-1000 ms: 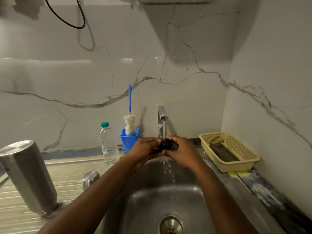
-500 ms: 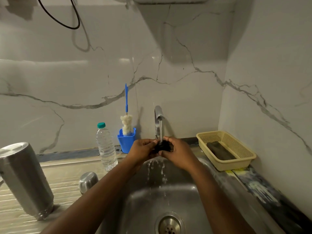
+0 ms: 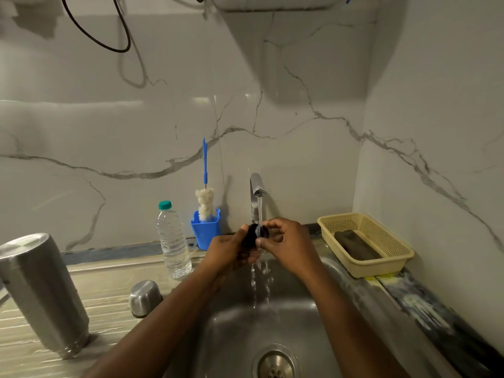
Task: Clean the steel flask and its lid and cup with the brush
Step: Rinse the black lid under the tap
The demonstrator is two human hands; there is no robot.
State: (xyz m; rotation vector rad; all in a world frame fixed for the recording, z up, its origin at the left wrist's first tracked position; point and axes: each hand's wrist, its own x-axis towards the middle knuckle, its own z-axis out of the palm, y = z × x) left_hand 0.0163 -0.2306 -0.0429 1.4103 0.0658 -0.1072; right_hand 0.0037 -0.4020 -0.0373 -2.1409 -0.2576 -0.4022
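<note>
Rinsing step, I'd say: left hand [image 3: 231, 251] and right hand [image 3: 290, 241] both pinch the small black round lid [image 3: 255, 235] under running water [image 3: 259, 211]; blue-handled white brush [image 3: 205, 204] probably next.

No legible text or labels

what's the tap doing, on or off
On: water runs from the tap onto the black lid and splashes down into the sink.

Brushed steel flask [image 3: 41, 290], glossy steel cup [image 3: 144, 297], clear plastic bottle [image 3: 173, 241], perforated plastic basket [image 3: 392, 241].
</note>
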